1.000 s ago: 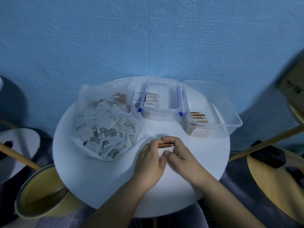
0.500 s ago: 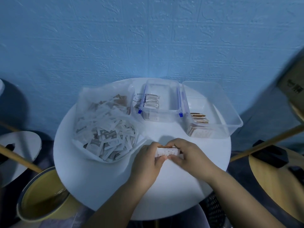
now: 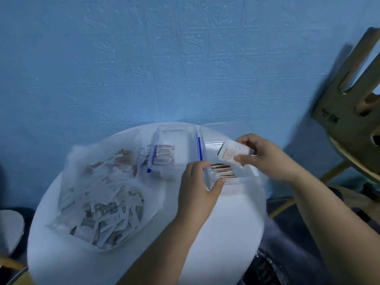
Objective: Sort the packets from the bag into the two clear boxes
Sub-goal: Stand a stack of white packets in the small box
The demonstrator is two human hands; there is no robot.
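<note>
Holding a small stack of packets (image 3: 233, 153), your right hand (image 3: 265, 157) has its grip closed on the stack's right end, thumb below and fingers above, raised over the right clear box (image 3: 244, 182). The stack is tilted, its pale face toward you, clear of the box's contents.

Your left hand (image 3: 198, 188): grip open and holding nothing, thumb hooked at the near left corner of the right clear box, fingers against the wall it shares with its neighbour.

Right clear box: one row of brown-edged packets (image 3: 223, 173) standing on edge in its near left part, directly beneath the held stack.

Left clear box (image 3: 174, 132): blue clips on its sides, touching the right box, holding a row of white packets (image 3: 163, 154) on edge along its near wall.

Clear plastic bag (image 3: 98, 190): open, lying at the left of the round white surface (image 3: 226, 233), filled with a loose jumble of white and brown packets. A few packets lie between bag and left box.

Surroundings: textured blue wall (image 3: 144, 58) behind; wooden chair (image 3: 353, 112) at the right edge, blurred.
</note>
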